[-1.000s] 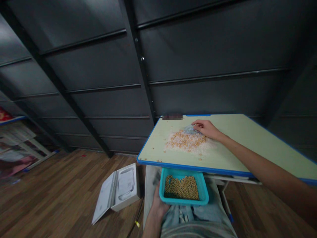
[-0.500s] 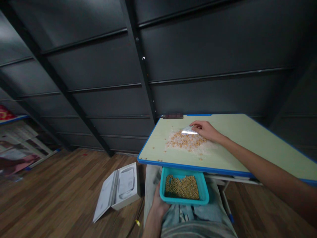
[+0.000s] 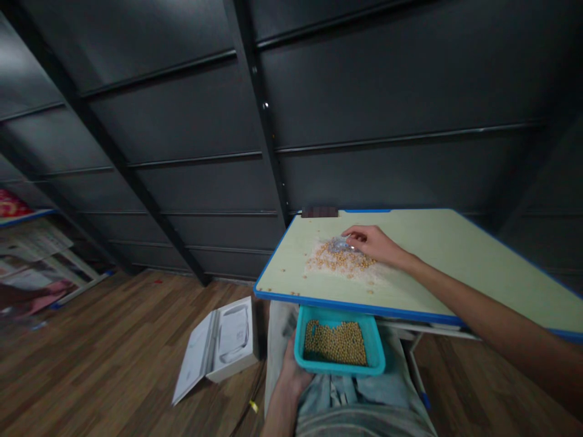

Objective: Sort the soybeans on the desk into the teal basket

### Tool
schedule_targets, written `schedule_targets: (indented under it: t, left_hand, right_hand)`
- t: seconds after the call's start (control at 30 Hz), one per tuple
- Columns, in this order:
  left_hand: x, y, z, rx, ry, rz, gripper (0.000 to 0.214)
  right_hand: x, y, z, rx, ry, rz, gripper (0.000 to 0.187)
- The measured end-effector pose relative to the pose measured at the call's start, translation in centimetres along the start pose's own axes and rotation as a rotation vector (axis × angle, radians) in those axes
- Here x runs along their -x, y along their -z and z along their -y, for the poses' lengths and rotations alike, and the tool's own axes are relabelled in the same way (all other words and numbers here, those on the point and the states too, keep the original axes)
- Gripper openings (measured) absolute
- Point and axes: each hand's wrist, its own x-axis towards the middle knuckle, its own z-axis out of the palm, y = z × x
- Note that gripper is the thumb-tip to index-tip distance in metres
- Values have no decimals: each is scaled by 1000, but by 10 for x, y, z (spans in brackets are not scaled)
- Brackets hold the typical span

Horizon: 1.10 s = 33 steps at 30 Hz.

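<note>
My right hand (image 3: 371, 241) is closed, its thumb and fingers pinching a clear, shiny plastic piece (image 3: 337, 244) whose exact kind I cannot make out. The piece rests low over a spread of yellow beans (image 3: 339, 262) mixed with white grains (image 3: 359, 274) on the pale green tabletop (image 3: 432, 249). Below the table's front edge, my left hand (image 3: 294, 377) grips the left side of a turquoise plastic basket (image 3: 377, 352). Many yellow-brown beans (image 3: 341, 346) lie in this basket, which sits on my lap. Part of my left hand's fingers is hidden beneath it.
A blue edge (image 3: 355, 304) runs along the table, with a few stray beans near its left corner. A dark brown block (image 3: 319, 212) sits at the back edge. On the wooden floor lies an open white box (image 3: 234, 340). Dark panelled wall (image 3: 401, 91) rises behind.
My right hand has shifted slightly left with the plastic piece, which now looks tilted differently and less bright. My left hand and the basket stay put.
</note>
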Motion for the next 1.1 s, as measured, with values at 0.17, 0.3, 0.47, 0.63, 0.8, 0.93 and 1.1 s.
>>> schedule_targets:
  t: [0.17, 0.3, 0.47, 0.63, 0.8, 0.93, 1.1]
  left_hand:
    - [2, -3, 0, 15, -5, -13, 21]
    - [3, -5, 0, 21, 3, 1, 20]
    - [0, -1, 1, 20, -18, 9, 23]
    - [-2, 1, 2, 32, -16, 36, 23]
    - [-1, -3, 1, 33, -12, 73, 17]
    - [-1, -6, 1, 27, -23, 44, 18]
    - [-1, -7, 1, 42, 2, 45, 18]
  right_hand:
    - [3, -2, 12, 18, 12, 26, 22]
    - [5, -5, 18, 29, 32, 58, 23]
    - [8, -6, 24, 55, 55, 81, 24]
    - [9, -7, 25, 96, 67, 96, 25]
    - [11, -10, 24, 114, 106, 122, 31]
    - [12, -10, 27, 130, 120, 145, 33]
    - [12, -8, 29, 199, 140, 170, 35]
